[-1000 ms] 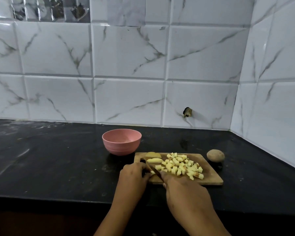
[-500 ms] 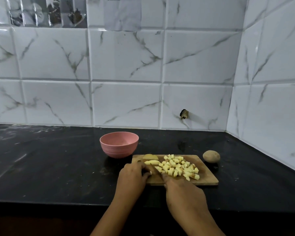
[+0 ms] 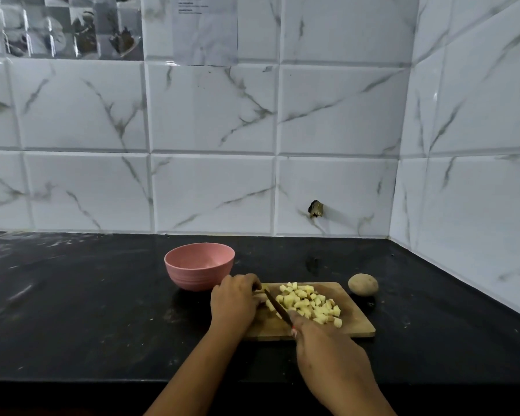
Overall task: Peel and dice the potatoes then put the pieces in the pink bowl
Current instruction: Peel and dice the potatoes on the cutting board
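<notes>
A wooden cutting board (image 3: pixel 354 324) lies on the black counter, with a heap of diced potato pieces (image 3: pixel 308 303) on its middle. My left hand (image 3: pixel 234 301) covers the board's left end and presses on a peeled potato slice, mostly hidden under the fingers. My right hand (image 3: pixel 327 346) grips a knife (image 3: pixel 276 306) whose blade angles up-left, its tip right beside my left fingers. The pink bowl (image 3: pixel 199 265) stands just behind and left of the board and looks empty. One whole unpeeled potato (image 3: pixel 363 284) rests on the counter off the board's far right corner.
The black counter (image 3: pixel 87 310) runs left to right, with its front edge just below my wrists. White marble tiled walls close it off behind and on the right, meeting in a corner. A small dark fixture (image 3: pixel 315 209) sticks out of the back wall.
My left hand has shifted farther up the board over the peeled slices, which now are hidden. The knife blade has followed up-left beside it. The view has tilted upward.
</notes>
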